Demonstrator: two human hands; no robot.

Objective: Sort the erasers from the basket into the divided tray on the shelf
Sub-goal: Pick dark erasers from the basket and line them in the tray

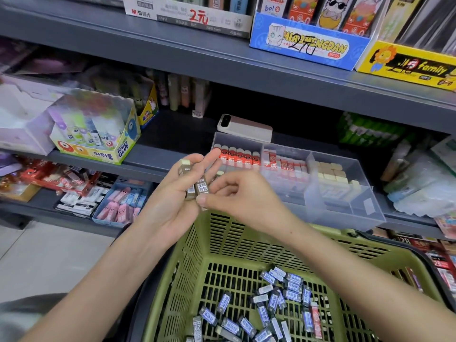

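Observation:
My left hand [172,193] lies palm up above the basket's far rim and cradles several brown-sleeved erasers [191,191]. My right hand [237,196] pinches one of those brown erasers [202,187] between thumb and fingers. The green plastic basket [187,265] sits below, with several blue-sleeved erasers [274,302] and one red-sleeved eraser [315,317] on its floor. On the shelf behind the hands stands the clear divided tray [365,213]: red-sleeved erasers [237,156] stand in its left compartment, red-and-white ones [283,165] in the middle, and cream ones [333,176] in the right.
A white power bank [244,128] lies behind the tray. A box of glue sticks [98,134] stands on the shelf at left. Pink and blue erasers fill a box [123,203] on the lower shelf. Packaged goods [419,188] crowd the shelf right of the tray.

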